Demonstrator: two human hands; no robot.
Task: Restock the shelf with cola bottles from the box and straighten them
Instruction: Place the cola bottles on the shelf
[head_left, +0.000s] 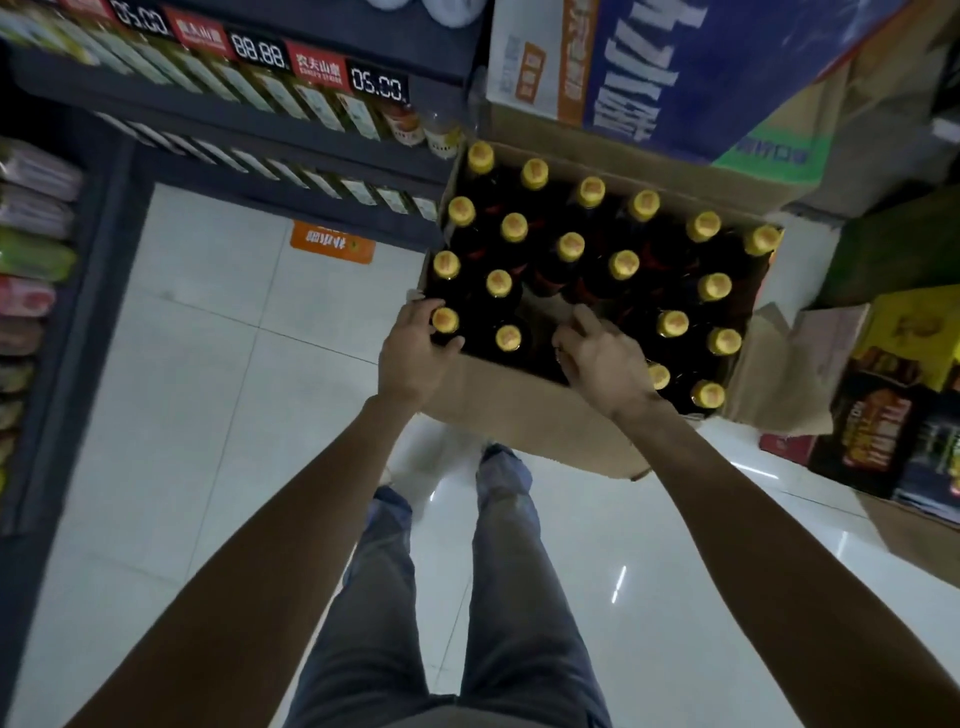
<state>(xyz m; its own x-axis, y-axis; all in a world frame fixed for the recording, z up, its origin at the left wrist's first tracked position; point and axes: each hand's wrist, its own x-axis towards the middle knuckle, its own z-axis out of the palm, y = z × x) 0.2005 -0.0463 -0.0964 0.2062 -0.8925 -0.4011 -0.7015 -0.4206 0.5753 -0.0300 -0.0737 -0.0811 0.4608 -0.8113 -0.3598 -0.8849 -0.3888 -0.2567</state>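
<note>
An open cardboard box (511, 397) on the floor holds several dark cola bottles with yellow caps (570, 246). A gap near the box's front middle shows the cardboard bottom. My left hand (415, 353) grips the neck of the bottle at the near-left corner (445, 319), thumb and fingers curled round it just under the cap. My right hand (602, 361) reaches into the box's front row beside the gap. Its fingers curl down round a bottle top that the palm hides. The shelf (291, 137) stands to the left and behind the box.
Shelf rows with price tags (378, 83) and small bottles run along the left. A large blue and white carton (675, 67) leans behind the box. Stacked boxed goods (893, 395) stand at the right. My legs (509, 571) stand on the white tiled floor (208, 415).
</note>
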